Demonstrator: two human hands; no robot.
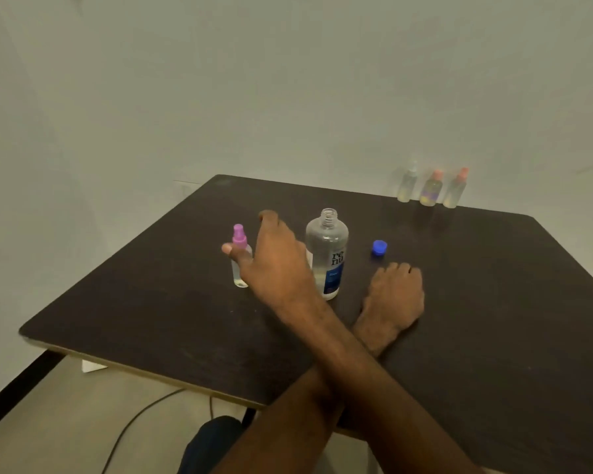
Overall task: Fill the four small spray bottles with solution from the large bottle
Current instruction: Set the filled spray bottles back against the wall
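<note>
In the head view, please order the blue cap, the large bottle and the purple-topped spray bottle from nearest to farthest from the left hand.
From the left hand:
1. blue cap, just beyond the fingertips
2. large bottle, beside it, toward the centre
3. purple-topped spray bottle, across, past the large bottle

A dark brown, flat wooden table (476, 336) carries a small clear spray bottle with a purple pump top (239, 258), which stands upright at the thumb of the spread right hand (274, 265). An uncapped large clear bottle with a blue label (327, 254) stands just right of that hand. A blue screw cap (379, 248) lies just beyond the left hand (392, 299), which rests knuckles-up on the top, and three small clear spray bottles (431, 187) stand in a row at the far edge, well apart from both hands.
</note>
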